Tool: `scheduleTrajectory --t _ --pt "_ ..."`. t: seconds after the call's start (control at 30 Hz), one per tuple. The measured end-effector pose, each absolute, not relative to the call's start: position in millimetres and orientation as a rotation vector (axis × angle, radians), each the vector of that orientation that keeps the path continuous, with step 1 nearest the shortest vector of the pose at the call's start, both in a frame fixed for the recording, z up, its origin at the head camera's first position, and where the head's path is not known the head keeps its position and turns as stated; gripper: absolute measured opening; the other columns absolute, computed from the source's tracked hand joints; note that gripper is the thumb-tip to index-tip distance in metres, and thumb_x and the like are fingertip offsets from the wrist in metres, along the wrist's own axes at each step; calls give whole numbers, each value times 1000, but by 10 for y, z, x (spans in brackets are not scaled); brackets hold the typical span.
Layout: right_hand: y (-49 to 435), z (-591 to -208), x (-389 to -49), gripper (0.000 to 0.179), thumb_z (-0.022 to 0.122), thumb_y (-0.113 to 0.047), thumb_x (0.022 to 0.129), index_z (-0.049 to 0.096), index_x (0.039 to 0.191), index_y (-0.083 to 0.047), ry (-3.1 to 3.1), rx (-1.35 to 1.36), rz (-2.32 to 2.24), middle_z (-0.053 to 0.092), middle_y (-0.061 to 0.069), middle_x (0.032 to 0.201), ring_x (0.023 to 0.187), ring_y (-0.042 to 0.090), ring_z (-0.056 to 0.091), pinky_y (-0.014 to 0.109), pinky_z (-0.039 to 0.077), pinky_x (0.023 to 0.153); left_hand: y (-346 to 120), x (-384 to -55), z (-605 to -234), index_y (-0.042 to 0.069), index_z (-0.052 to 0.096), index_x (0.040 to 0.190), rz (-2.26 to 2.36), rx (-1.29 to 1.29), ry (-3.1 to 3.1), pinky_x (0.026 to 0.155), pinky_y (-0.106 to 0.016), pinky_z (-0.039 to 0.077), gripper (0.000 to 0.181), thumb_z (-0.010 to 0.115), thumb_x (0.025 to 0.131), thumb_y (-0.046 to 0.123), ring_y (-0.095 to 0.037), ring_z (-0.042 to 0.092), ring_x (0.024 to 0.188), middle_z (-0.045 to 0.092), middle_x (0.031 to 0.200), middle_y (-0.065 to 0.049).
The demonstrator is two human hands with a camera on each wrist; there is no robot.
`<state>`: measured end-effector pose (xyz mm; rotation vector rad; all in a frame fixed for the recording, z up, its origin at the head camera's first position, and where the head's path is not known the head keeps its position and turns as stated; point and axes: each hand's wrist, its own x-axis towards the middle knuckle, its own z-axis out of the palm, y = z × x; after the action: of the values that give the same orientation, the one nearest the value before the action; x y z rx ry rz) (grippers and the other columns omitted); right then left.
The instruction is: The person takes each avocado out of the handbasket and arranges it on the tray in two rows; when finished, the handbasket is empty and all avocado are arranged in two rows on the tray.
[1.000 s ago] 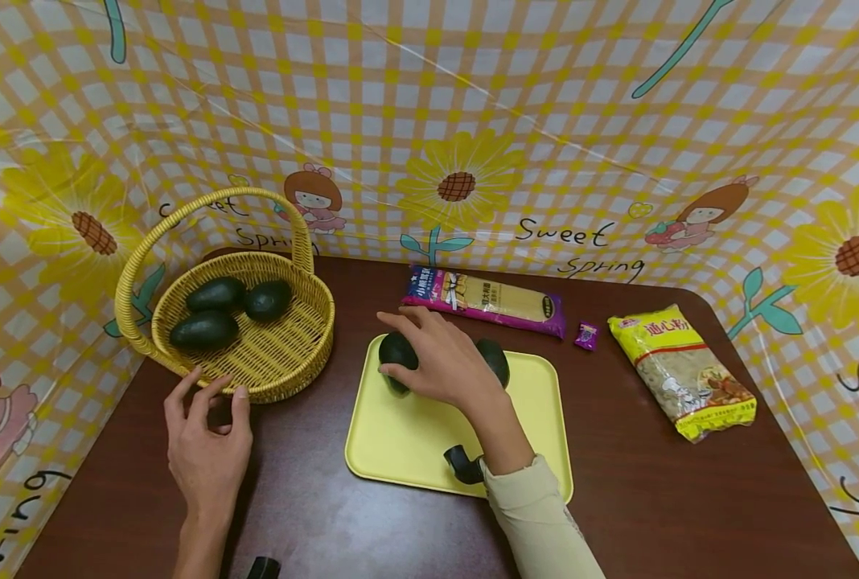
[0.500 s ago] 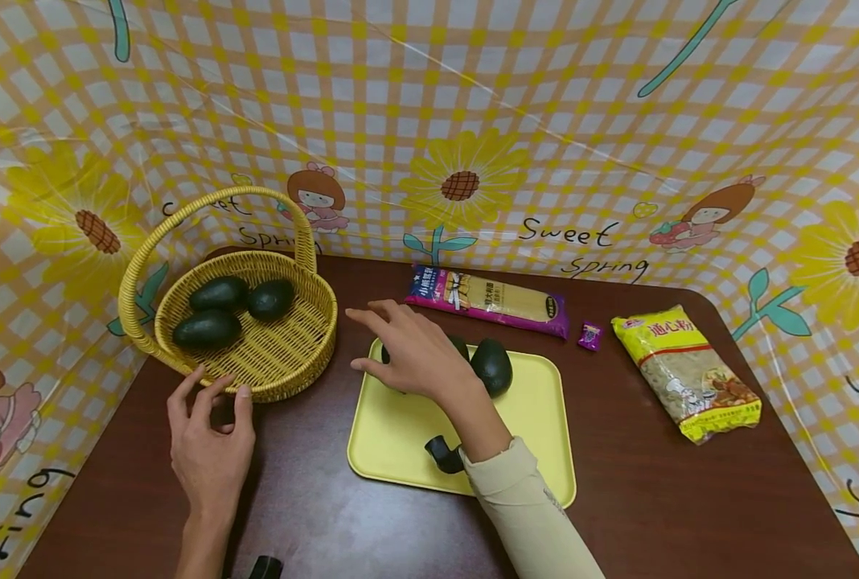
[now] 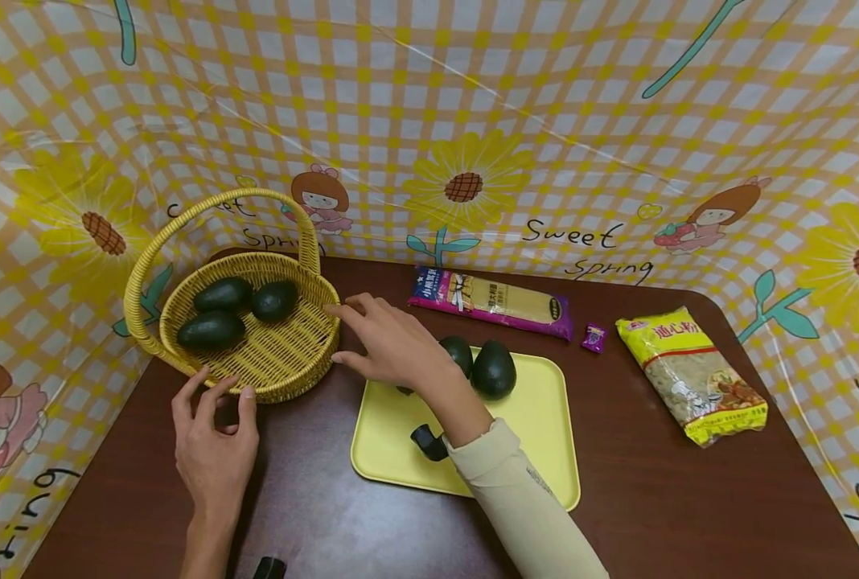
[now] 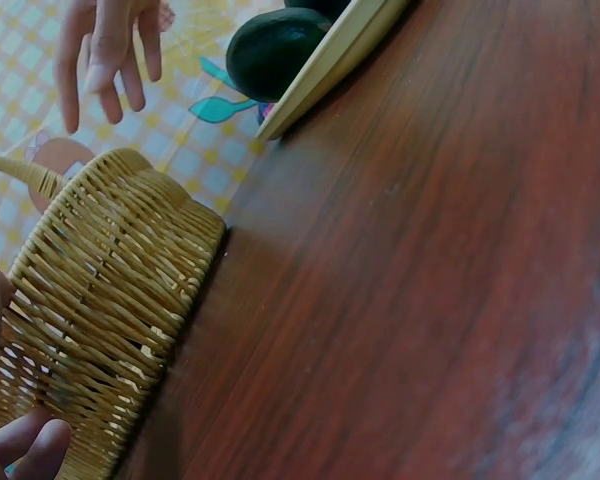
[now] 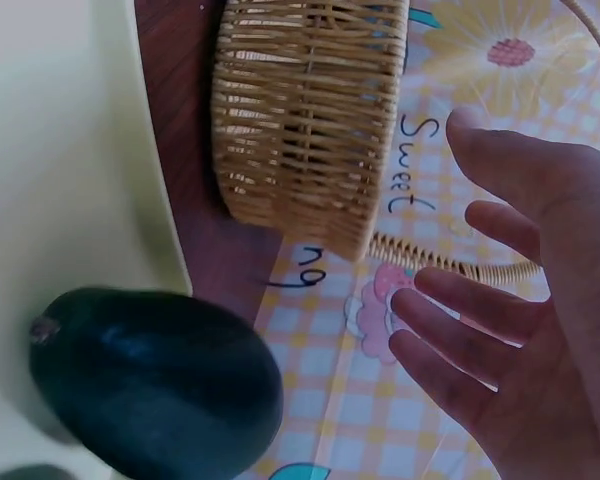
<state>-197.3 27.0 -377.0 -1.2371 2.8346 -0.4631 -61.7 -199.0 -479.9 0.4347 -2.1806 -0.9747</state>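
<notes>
Hovering over the gap between the yellow tray (image 3: 393,454) and the basket (image 3: 306,388), the right hand (image 3: 389,342) has its fingers spread and holds nothing, its fingertips close to the basket's rim. The left hand (image 3: 215,446) lies at the basket's near side, fingers loosely bent and apart, tips at the woven wall; how firmly they press cannot be told.

Inside the basket, toward its left and back, sit three avocados (image 3: 211,331), lying on their sides close to one another. They are plump and egg-shaped, so dark a green that they look nearly black, with smooth skins catching soft highlights. Two more avocados (image 3: 494,371) rest side by side at the tray's far edge, the left one partly hidden by the right arm. A dark patch shows beneath the right hand, mostly covered. Seen from the right wrist, an avocado on the tray bears a small brownish stem nub at one end.

Behind the tray, a long purple packet (image 3: 491,302) lies on the bench (image 3: 661,498), with a tiny purple sachet (image 3: 593,338) and a yellow packet (image 3: 693,378) to its right.
</notes>
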Motion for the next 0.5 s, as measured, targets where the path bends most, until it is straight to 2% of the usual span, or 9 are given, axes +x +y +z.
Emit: scheduleTrajectory --t 0.1,0.2,0.5 --pt "196 -3760 -1994 67 72 -45 104 49 162 -19 2812 -1264 -462 53 13 155 134 30 60 45 57 99 -1988 -621 -4800 7 79 124 -973 443 -2184 64 0 40 28 74 104 25 -8 65 72 56 156 -6" --pt "120 -3754 -2009 68 72 -44 104 49 162 -18 2794 -1283 -457 54 13 154 134 28 60 45 56 100 -1988 -623 -4801 7 79 125 -976 445 -2183 64 0 40 28 74 104 25 -23 68 77 56 156 -6" --pt "-91 -3776 -2096 69 70 -41 106 44 165 -18 2703 -1328 -474 52 13 157 138 26 57 44 54 107 -1996 -631 -4799 8 80 124 -951 438 -2185 64 -1 41 27 75 103 24 -16 65 70 57 155 -7"
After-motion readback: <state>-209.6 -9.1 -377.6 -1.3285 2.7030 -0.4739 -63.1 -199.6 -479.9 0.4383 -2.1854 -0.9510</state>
